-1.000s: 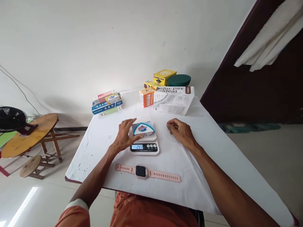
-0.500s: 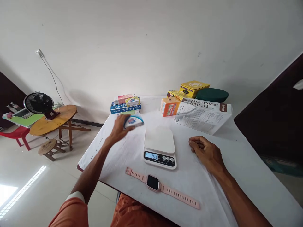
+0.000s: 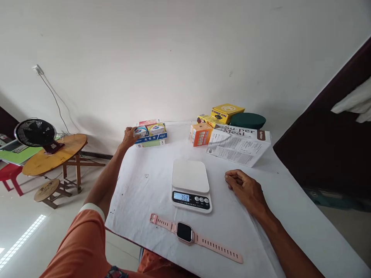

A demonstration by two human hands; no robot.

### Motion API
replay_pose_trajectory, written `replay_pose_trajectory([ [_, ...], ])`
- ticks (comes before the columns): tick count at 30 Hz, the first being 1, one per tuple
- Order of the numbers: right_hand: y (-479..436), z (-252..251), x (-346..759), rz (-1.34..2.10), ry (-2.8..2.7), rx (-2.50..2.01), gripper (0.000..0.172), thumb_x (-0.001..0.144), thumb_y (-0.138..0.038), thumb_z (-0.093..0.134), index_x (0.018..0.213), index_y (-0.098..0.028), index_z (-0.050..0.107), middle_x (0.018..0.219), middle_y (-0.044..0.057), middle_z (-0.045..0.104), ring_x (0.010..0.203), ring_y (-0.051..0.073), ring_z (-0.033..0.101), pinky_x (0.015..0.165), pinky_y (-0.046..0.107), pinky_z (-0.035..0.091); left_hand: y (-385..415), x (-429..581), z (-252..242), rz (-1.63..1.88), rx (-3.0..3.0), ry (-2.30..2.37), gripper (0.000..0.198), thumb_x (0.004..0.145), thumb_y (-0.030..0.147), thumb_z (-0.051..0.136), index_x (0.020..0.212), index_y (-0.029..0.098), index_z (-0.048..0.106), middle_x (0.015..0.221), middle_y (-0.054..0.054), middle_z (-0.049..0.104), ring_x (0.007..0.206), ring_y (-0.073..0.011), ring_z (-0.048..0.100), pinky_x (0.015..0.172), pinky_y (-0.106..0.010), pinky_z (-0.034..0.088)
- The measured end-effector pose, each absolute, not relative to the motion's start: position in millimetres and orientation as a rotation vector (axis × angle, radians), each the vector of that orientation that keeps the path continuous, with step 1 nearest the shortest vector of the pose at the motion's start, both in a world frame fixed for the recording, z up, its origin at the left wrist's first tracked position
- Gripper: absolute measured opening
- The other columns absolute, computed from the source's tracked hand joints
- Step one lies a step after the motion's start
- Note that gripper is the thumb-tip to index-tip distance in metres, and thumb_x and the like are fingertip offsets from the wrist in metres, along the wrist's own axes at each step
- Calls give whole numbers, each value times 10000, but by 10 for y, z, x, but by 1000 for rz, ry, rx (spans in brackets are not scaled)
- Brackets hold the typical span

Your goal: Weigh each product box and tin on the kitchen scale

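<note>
At the back left, my left hand (image 3: 129, 138) grips a small white-and-blue box (image 3: 141, 131) at its left side. That box sits on top of a stack, beside a small yellow-and-white box (image 3: 156, 129). Under them lie a blue box (image 3: 158, 136) and a light green box (image 3: 150, 144). My right hand (image 3: 246, 192) rests on the table, right of the scale, fingers curled together and nothing showing in them. The white kitchen scale (image 3: 190, 175) has a bare platform, and its lit display (image 3: 181, 197) appears to read 362.
A pink smartwatch (image 3: 184, 232) lies before the scale. At the back right stand an orange box (image 3: 201, 135), a yellow box (image 3: 227, 112), a dark green round object (image 3: 248, 120) and a large white Su-per Meal box (image 3: 239, 144). A black fan (image 3: 36, 133) stands on a wooden table.
My left hand has carried the small white-and-blue box back and left onto the stack. The scale's reading has changed from about 251. My right hand stays put; the view has shifted slightly.
</note>
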State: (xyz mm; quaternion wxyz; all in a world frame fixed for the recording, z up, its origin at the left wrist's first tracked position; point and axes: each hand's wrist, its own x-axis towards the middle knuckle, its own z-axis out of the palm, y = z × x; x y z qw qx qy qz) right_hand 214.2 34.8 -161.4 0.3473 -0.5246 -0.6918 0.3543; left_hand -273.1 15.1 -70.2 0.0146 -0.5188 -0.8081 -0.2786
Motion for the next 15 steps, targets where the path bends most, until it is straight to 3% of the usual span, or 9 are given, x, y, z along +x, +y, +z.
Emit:
replay_pose_trajectory([
  [3,358,-1639,2147,941,-1767,-1340,266,781,-467,556,869,-235,650,777,30,704,622,183,645,656,320,524,138,-2711,-704,-814,-1644,-2524,632,792,348,746,1381,203,568,1460,-174,459,1419,-371,424,1164,-508,406],
  [9,349,-1649,2134,920,-1748,-1286,189,804,-395,561,848,-229,641,777,30,697,678,185,644,679,312,520,17,-2420,-602,-879,-1568,-2344,890,725,568,832,1465,227,474,1543,-230,358,1440,-487,340,1136,-676,341],
  [15,388,-1671,2127,924,-1689,-1227,130,812,-343,567,810,-226,622,753,29,672,701,186,627,665,304,507,413,-1433,-443,-889,-1992,-1833,701,847,465,752,1455,239,486,1491,-194,455,1386,-413,421,1145,-619,343],
])
